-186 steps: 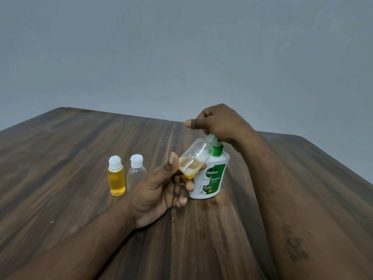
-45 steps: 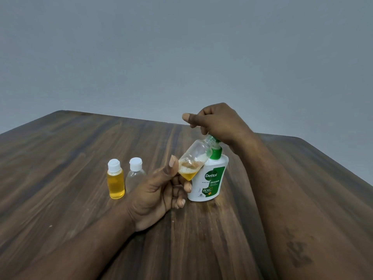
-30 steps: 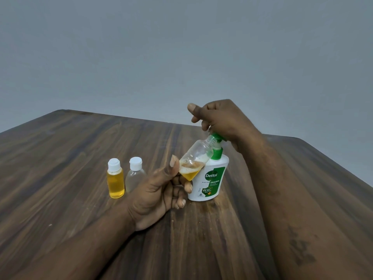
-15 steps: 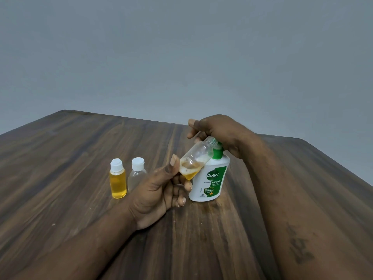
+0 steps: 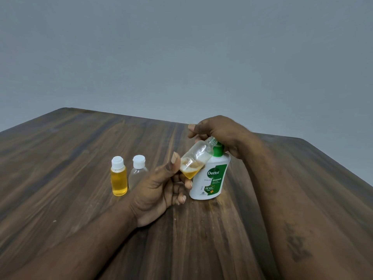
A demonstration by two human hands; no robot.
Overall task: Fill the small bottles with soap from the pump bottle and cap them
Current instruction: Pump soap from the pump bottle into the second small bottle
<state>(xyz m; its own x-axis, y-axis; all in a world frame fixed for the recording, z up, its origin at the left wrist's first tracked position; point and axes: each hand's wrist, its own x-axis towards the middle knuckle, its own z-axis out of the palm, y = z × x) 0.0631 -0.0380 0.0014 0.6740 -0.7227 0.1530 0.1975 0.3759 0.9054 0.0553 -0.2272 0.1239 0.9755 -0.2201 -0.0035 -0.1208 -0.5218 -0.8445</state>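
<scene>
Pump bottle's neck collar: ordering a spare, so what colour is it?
Green collar on white plastic pump bottle; head view.

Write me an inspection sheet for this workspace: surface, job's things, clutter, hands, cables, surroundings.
Surface: dark wood-grain table; faint amber smear.
Job's things: white Dettol pump bottle with green pump, upright; small clear uncapped bottle, tilted, neck at the pump, a little amber soap inside; small white-capped bottle full of amber soap and small white-capped clear bottle, empty-looking, standing side by side.
Clutter: tiny pale speck on the table.
Hands: left hand holds the uncapped bottle; right hand grips the pump head.
Cables: nothing seen.
Surroundings: plain grey wall.
</scene>
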